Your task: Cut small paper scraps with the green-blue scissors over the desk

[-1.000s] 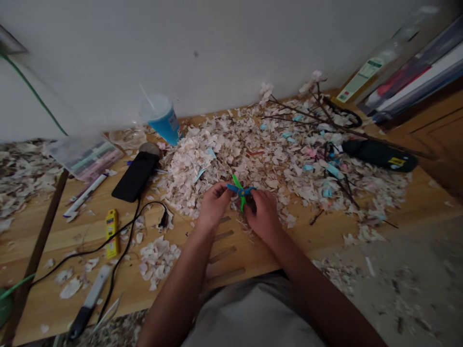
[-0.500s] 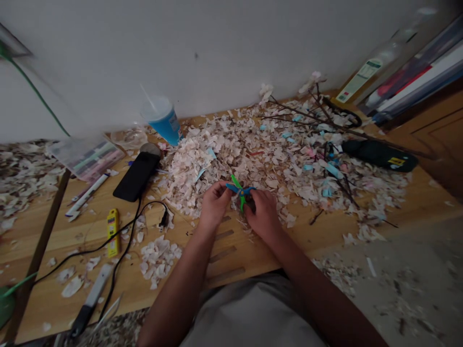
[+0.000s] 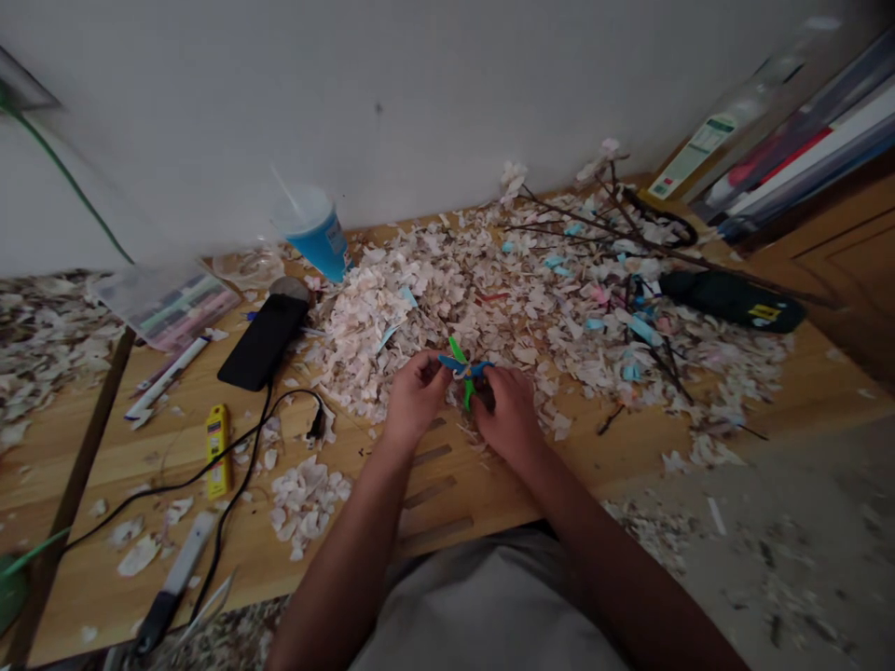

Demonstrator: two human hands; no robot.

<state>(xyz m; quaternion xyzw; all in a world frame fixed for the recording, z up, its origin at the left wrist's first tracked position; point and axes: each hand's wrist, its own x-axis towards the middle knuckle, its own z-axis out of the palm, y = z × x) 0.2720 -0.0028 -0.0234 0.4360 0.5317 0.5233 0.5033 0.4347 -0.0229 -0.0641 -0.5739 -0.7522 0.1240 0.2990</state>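
Observation:
My right hand (image 3: pixel 510 415) is closed around the handles of small blue and green scissors (image 3: pixel 467 371). Their blades stand apart, the green one pointing away from me and the blue one toward my left hand. Opposite, my left hand (image 3: pixel 414 396) is closed in a pinch beside the blue blade's tip. What lies in that pinch is too small to make out, though something pale shows by the blades. Both hands are over the near edge of a wide heap of pale petal-like pieces (image 3: pixel 378 326). A smaller pile of such pieces (image 3: pixel 308 503) lies left of my left forearm.
To the left lie a black phone (image 3: pixel 264 340), a yellow packet (image 3: pixel 218 452), a black cable and a grey-and-black utility knife (image 3: pixel 178 573). A blue cup (image 3: pixel 322 242) stands behind. Flowering branches (image 3: pixel 594 219), a dark pouch (image 3: pixel 734 300) and a bottle (image 3: pixel 706 149) are at right.
The scissor blades seem slightly closer together. Both hands stay in almost the same place, and the other things have not moved.

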